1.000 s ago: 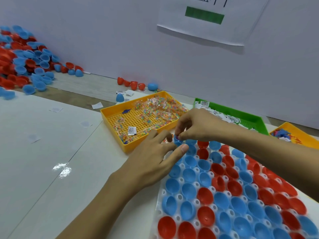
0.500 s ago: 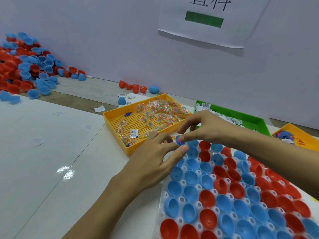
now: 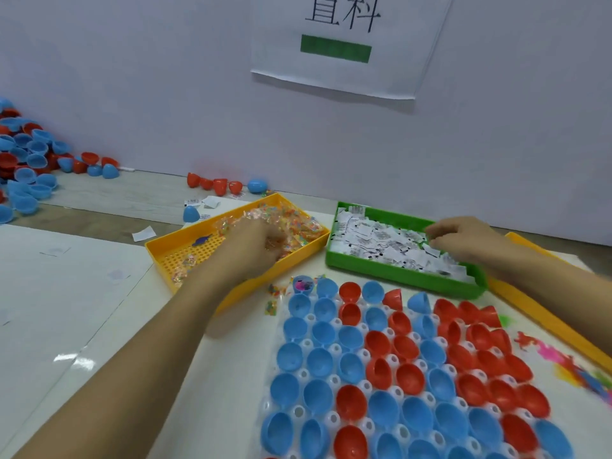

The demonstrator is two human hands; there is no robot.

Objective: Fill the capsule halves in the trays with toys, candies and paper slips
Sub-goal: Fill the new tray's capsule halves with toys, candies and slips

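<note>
A white capsule tray [image 3: 299, 411] holds rows of blue halves [image 3: 298, 326] and red halves [image 3: 377, 343]. The blue half at its far left corner [image 3: 301, 285] has a pink item and a slip in it. My left hand [image 3: 251, 250] reaches into the yellow tray [image 3: 159, 250] of candy packets [image 3: 298, 223]; its fingertips are blurred and buried in the pile. My right hand [image 3: 463, 241] is in the green tray [image 3: 397, 272], its fingers curled and pinching at the paper slips [image 3: 374, 240].
Loose candy packets [image 3: 275, 294] lie beside the capsule tray. Small coloured toys [image 3: 563, 361] are scattered at the right, by a second yellow tray [image 3: 543, 314]. A heap of capsule halves [image 3: 26, 160] lies far left, and a few more halves [image 3: 215, 185] by the wall.
Both hands left the far left corner of the capsule tray. The left moved into the candy tray, the right into the green slip tray. The view shifted right.
</note>
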